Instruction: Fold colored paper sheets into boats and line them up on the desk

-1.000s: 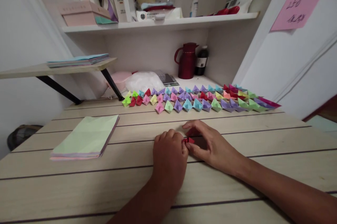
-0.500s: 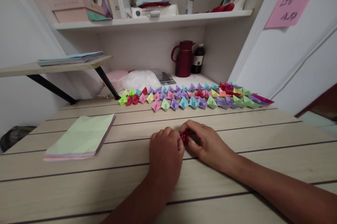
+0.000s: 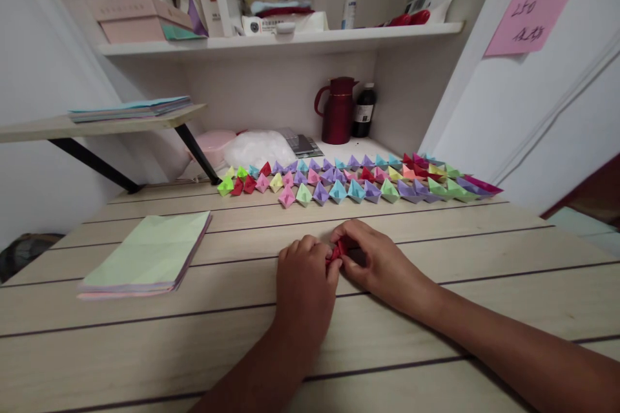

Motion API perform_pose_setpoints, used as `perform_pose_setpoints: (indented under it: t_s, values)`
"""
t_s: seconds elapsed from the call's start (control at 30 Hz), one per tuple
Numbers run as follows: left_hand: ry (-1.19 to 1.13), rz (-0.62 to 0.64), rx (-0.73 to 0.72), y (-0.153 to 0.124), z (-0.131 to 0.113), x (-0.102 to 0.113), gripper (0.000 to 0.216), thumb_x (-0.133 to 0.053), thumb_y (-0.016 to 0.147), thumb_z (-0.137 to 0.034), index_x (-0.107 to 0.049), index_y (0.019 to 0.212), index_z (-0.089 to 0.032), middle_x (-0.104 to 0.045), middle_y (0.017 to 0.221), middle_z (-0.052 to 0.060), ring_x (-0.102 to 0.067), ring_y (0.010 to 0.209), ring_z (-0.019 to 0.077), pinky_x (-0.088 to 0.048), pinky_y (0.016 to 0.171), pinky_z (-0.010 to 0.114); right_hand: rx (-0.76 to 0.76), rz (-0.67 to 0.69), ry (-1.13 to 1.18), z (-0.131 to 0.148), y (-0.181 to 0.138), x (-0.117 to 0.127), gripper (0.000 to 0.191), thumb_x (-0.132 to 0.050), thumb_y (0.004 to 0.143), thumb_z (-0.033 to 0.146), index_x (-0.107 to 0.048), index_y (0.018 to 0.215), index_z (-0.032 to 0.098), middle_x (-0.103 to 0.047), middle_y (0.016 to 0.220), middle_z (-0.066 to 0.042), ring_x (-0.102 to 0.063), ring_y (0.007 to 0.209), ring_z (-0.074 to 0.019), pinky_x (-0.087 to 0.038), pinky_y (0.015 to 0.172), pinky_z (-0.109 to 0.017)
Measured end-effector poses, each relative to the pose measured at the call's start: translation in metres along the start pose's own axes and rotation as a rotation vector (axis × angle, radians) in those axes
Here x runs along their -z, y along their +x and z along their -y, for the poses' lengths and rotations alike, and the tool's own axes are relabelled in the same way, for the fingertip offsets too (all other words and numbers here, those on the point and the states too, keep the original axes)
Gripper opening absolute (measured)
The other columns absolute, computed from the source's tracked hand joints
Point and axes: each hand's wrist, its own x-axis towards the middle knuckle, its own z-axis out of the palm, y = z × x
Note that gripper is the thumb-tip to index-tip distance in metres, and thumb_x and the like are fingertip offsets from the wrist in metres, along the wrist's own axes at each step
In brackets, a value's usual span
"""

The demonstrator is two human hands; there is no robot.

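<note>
A small folded piece of red paper (image 3: 341,249) is pinched between my two hands just above the table. My left hand (image 3: 306,280) is closed on its left side, thumb and fingers pressed together. From the right, my right hand (image 3: 375,258) grips the other side between thumb and forefinger. Fingers cover much of the paper, so its exact shape is partly hidden. Beyond my hands stand rows of folded paper boats (image 3: 339,191) in several colours. To the left lies a stack of paper sheets (image 3: 150,248) with a light green one on top.
The wooden table (image 3: 232,342) has dark lines across it. A raised shelf (image 3: 43,127) on black legs holds more paper (image 3: 130,109) at the left. Behind the boats are a dark red jug (image 3: 338,112), a dark bottle (image 3: 364,110) and a white plastic bag (image 3: 260,148).
The red paper has turned slightly between my fingers and shows more of its surface. Both hands stay almost in the same place.
</note>
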Motion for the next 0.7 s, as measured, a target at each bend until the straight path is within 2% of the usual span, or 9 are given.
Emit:
perform_pose_setpoints:
  t_s: [0.1,0.27,0.5,0.7]
  values:
    - [-0.04,0.001,0.013,0.0014,0.0018,-0.0014,0.004,-0.061,0.084,-0.023,-0.062,0.08,-0.021,-0.064,0.09,0.002,-0.057,0.088,0.02,-0.039,0.078,0.035,0.013,-0.003,0.038,0.0005,-0.0005,0.0015,0.031,-0.053,0.072,0.002,-0.055,0.094,0.023,-0.061,0.092,-0.003,-0.057,0.085,-0.0189,-0.046,0.072,-0.029]
    - [-0.047,-0.037,0.031,0.0031,0.0036,-0.0043,0.007,-0.059,0.082,-0.016,-0.061,0.078,-0.02,-0.065,0.087,0.001,-0.058,0.087,0.0194,-0.038,0.078,0.035,0.021,0.042,0.094,0.0031,-0.0019,0.0045,0.026,-0.054,0.074,0.005,-0.057,0.093,0.022,-0.062,0.09,-0.003,-0.057,0.081,-0.0183,-0.046,0.07,-0.029]
    - [-0.004,-0.035,0.013,0.0029,0.001,-0.0039,0.007,-0.058,0.081,-0.014,-0.06,0.076,-0.02,-0.064,0.086,0.002,-0.058,0.085,0.0197,-0.038,0.076,0.034,-0.065,0.087,0.165,-0.0004,-0.0031,0.004,0.015,-0.052,0.079,0.01,-0.053,0.088,0.022,-0.062,0.079,0.001,-0.056,0.07,-0.0155,-0.043,0.062,-0.026]
    - [0.035,-0.035,-0.05,0.0015,-0.0022,-0.0016,0.009,-0.056,0.082,-0.013,-0.06,0.08,-0.02,-0.064,0.087,0.002,-0.056,0.084,0.02,-0.038,0.077,0.036,-0.059,0.051,0.146,0.0026,-0.003,0.0006,0.023,-0.05,0.074,0.003,-0.051,0.087,0.022,-0.059,0.077,0.003,-0.052,0.067,-0.0131,-0.04,0.059,-0.023]
